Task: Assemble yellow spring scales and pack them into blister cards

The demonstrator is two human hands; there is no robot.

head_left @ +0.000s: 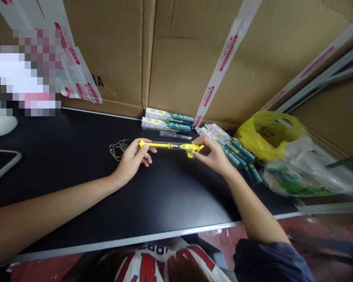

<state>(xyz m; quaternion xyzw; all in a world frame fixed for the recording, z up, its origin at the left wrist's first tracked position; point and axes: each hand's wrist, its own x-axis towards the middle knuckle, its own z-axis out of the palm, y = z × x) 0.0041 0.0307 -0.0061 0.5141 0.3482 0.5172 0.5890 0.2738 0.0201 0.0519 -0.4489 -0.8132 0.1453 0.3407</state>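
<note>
A tubular spring scale (176, 146), clear with yellow ends, lies level between my two hands above the black table. My left hand (134, 157) is closed on its left yellow end, with thumb and fingers pinching it. At the other end my right hand (212, 154) pinches the yellow cap, where a small round yellow piece (190, 155) hangs below. Several bent wire hooks (117, 150) lie just left of my left hand. Beyond the scale, a clear plastic tube (175, 135) rests on the table.
Printed long boxes (166, 124) are stacked at the back, and more such boxes (238, 150) lie at the right. A yellow plastic bag (253, 131) and a clear bag (306, 172) stand beyond them. At the left edge is a tablet-like device (1, 162). Large cardboard (176, 58) walls the back.
</note>
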